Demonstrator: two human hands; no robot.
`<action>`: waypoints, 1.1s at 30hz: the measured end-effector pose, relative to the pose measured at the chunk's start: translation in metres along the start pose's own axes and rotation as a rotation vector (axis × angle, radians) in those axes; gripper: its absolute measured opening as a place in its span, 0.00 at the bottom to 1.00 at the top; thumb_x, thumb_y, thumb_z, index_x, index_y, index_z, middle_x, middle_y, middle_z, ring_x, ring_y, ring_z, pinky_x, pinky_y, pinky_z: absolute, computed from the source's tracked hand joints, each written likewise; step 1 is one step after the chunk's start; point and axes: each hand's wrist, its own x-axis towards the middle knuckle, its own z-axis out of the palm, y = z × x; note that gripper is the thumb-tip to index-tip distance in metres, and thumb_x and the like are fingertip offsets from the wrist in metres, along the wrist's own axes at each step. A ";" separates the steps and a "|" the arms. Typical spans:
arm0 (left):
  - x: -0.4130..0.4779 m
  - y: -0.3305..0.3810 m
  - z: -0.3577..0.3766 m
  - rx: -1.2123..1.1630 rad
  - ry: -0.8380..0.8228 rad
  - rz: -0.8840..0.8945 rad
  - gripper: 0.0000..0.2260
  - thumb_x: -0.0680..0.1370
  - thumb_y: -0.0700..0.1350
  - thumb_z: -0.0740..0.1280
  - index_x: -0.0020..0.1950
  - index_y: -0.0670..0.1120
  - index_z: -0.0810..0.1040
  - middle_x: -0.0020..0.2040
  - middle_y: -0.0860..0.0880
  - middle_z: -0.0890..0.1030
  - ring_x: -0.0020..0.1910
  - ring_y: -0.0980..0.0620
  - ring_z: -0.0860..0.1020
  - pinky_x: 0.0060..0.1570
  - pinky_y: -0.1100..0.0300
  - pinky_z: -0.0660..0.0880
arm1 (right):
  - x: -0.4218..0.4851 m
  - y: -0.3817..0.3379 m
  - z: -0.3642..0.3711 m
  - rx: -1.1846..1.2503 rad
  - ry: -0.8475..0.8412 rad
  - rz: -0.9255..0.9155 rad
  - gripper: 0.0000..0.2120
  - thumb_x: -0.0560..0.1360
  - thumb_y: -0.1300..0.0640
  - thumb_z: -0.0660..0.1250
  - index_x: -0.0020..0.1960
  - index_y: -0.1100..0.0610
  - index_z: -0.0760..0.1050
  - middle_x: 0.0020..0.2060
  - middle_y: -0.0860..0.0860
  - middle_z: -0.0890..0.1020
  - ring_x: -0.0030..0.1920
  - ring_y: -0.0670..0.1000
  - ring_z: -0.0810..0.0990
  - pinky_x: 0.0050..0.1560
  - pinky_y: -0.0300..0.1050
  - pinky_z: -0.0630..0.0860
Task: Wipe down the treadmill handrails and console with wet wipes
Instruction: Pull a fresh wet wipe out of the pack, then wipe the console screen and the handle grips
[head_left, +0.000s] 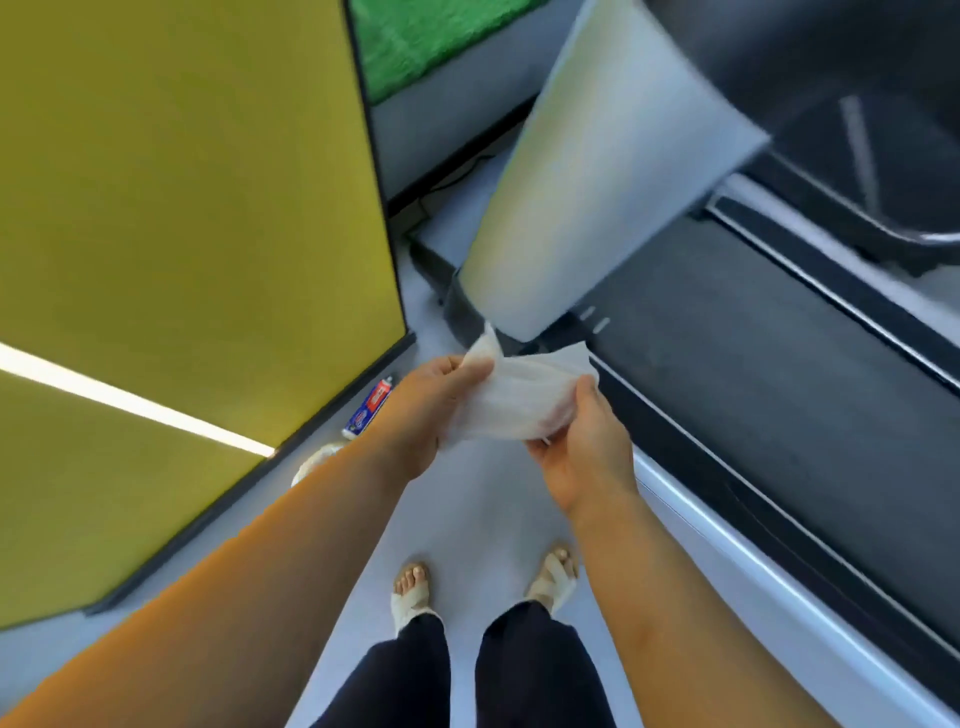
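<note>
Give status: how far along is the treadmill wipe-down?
Done: one wet wipe is out; a blue-and-red pack lies on the floor by the yellow wall. In hand: left hand and right hand both pinch the wipe, held beside the treadmill and touching none of it. Left: apparently the handrails and console, neither clearly in view; blur hides whether any is already wiped.

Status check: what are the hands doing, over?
Both busy: left hand and right hand pinch the wet wipe between them. Alongside, treadmill not yet touched. Nothing blocking.
</note>
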 end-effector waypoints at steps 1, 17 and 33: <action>-0.011 0.005 0.015 0.028 -0.051 -0.018 0.20 0.67 0.54 0.74 0.53 0.43 0.80 0.46 0.43 0.82 0.44 0.45 0.80 0.50 0.49 0.76 | -0.015 -0.009 -0.015 0.024 0.048 -0.065 0.11 0.83 0.51 0.55 0.51 0.51 0.75 0.44 0.50 0.82 0.44 0.49 0.82 0.38 0.43 0.79; -0.175 -0.100 0.386 0.341 -0.329 0.457 0.09 0.77 0.37 0.68 0.45 0.52 0.79 0.37 0.56 0.80 0.35 0.62 0.77 0.40 0.67 0.74 | -0.256 -0.110 -0.425 0.304 0.582 -0.575 0.15 0.83 0.53 0.54 0.46 0.47 0.79 0.33 0.40 0.83 0.34 0.42 0.81 0.31 0.33 0.76; -0.281 -0.258 0.716 0.882 -1.594 0.090 0.27 0.73 0.48 0.71 0.71 0.49 0.68 0.65 0.54 0.76 0.63 0.58 0.74 0.61 0.63 0.71 | -0.342 -0.164 -0.720 0.209 0.741 -0.295 0.19 0.82 0.46 0.54 0.51 0.58 0.77 0.47 0.53 0.82 0.46 0.51 0.81 0.49 0.44 0.77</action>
